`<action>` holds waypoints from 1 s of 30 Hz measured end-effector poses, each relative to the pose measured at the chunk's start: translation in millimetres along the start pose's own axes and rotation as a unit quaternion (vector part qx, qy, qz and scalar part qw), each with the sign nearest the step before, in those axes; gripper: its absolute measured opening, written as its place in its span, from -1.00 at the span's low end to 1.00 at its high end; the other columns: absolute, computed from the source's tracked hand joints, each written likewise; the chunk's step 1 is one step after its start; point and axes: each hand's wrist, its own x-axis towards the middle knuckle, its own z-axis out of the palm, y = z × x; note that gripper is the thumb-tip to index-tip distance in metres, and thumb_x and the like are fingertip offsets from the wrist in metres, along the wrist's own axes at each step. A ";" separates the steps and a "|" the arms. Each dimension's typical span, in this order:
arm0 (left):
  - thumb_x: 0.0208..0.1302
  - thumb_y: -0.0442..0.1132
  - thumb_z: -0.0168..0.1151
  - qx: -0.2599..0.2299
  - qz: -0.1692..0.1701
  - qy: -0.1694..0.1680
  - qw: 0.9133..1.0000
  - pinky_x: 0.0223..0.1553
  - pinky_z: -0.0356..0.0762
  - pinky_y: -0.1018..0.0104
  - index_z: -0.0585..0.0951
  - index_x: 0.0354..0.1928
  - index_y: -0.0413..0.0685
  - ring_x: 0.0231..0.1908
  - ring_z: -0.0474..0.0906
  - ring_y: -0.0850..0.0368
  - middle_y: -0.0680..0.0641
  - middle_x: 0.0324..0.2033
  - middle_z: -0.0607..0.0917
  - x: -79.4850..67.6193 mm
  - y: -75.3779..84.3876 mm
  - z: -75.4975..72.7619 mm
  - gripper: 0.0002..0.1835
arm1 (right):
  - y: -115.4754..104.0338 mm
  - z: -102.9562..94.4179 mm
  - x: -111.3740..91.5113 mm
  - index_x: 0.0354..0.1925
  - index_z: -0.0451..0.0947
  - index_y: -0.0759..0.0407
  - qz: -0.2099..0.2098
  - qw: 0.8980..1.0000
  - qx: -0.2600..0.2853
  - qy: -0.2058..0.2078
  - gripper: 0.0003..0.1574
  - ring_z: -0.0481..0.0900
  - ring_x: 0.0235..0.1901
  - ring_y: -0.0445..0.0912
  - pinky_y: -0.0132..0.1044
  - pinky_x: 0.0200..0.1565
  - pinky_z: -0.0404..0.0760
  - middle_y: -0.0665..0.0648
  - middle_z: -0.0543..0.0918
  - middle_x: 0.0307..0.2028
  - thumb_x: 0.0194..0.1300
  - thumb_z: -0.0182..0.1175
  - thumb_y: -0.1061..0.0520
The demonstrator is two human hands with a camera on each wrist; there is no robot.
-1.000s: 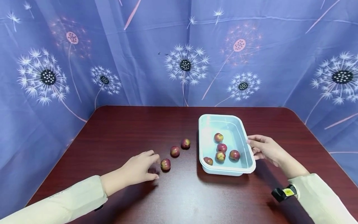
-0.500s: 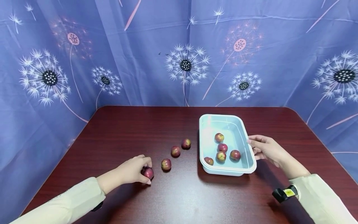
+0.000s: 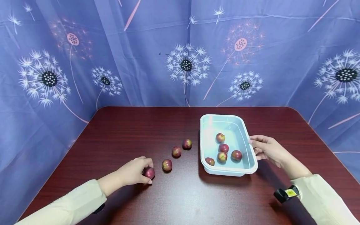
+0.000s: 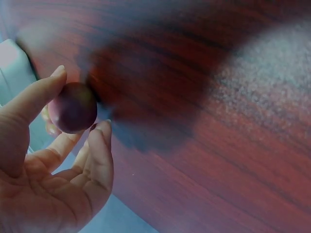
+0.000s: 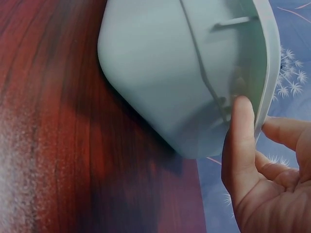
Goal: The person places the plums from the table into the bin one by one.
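Observation:
My left hand pinches a dark red plum between thumb and fingers, low over the table at the left. In the left wrist view the thumb is on one side of the plum, with fingertips on the other. Three red and yellow plums lie in a slanting row to its right: a near plum, a middle plum and a far plum. My right hand grips the right rim of a pale blue plastic tub. Several plums sit on the tub's floor, among them a plum.
The dark red wooden table has rounded far corners. Behind it and at both sides hangs a blue curtain with dandelion prints. A black device with a yellow label is strapped at the right wrist.
My left hand has drawn back to the left and taken hold of a plum that was out of sight before. My right hand and the tub have stayed in place.

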 end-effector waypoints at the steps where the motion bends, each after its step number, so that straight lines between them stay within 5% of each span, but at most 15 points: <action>1: -0.19 -0.15 0.54 -0.001 0.000 0.003 1.000 -0.41 0.38 0.44 0.51 -0.36 0.02 -0.42 0.36 0.29 0.11 -0.45 0.47 -0.1 0.3 0.0 -0.62 | 0.0 -0.1 -0.1 0.22 0.14 0.55 0.000 1.000 0.000 0.000 -0.44 0.63 -0.46 -0.18 -0.24 -0.36 0.68 -0.05 0.64 -0.37 0.48 -0.07 0.13; 19: -0.13 -0.30 0.49 -0.076 0.006 0.028 0.997 -0.46 0.40 0.49 0.53 -0.35 -0.08 -0.49 0.40 0.33 0.05 -0.46 0.53 2.5 3.4 -4.8 -0.69 | -0.1 -0.2 -0.9 0.17 0.25 0.43 -0.004 1.000 0.000 0.003 -0.50 0.64 -0.45 -0.18 -0.23 -0.33 0.69 -0.03 0.65 -0.36 0.46 -0.02 0.09; 30: -0.04 -0.32 0.43 -0.192 -0.042 0.008 0.980 -0.40 0.52 0.44 0.53 -0.22 -0.23 -0.45 0.56 0.29 -0.06 -0.37 0.66 5.8 0.7 -6.1 -0.66 | 1.0 -0.9 -0.1 0.21 0.17 0.53 -0.002 1.000 0.002 -0.001 -0.45 0.63 -0.46 -0.17 -0.25 -0.35 0.68 -0.03 0.64 -0.36 0.47 -0.06 0.12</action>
